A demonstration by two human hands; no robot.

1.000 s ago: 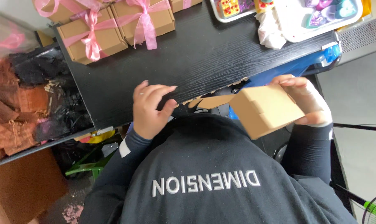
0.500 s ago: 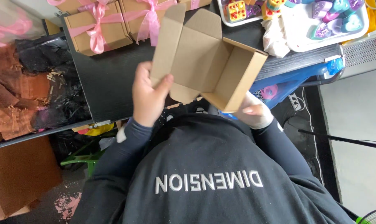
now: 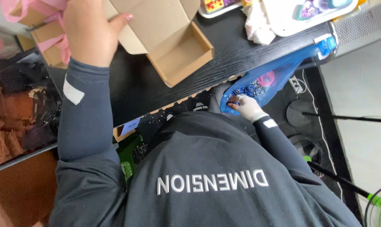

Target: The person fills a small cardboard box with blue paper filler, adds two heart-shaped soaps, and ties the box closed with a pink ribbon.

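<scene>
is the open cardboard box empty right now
Yes, the cardboard box on the black table shows only bare brown floor, with the left hand holding its flap.

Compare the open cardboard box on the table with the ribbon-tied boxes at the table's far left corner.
The open cardboard box has its lid up and its inside bare and empty; the ribbon-tied boxes are shut. It carries no ribbon; they are wrapped in pink ribbon. The left hand holds its lid, while no hand holds the tied ones. All are plain brown cardboard on the black table.
</scene>
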